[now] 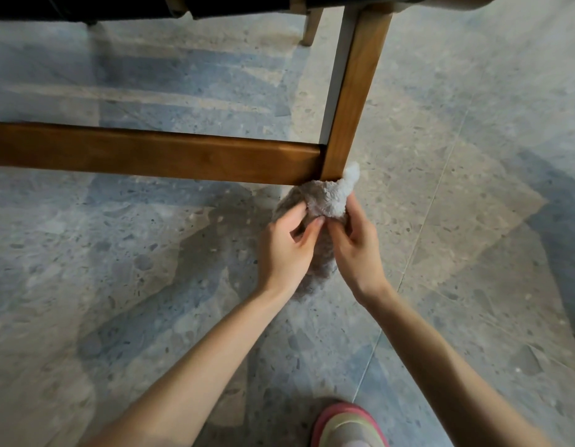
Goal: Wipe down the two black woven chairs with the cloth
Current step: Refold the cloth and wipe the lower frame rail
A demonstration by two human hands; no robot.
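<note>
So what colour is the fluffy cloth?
The cloth is greyish white, seen best in the head view.

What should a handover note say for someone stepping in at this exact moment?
Left hand pinches the fluffy cloth; right hand grips it too.
The cloth is bunched against the foot of the wooden chair leg, where the lower rail joins it. The black woven seat shows only at the top edge.
Done: cannot be judged from this view.
Left: finish this leg; only one chair is visible, so check the other.
</note>
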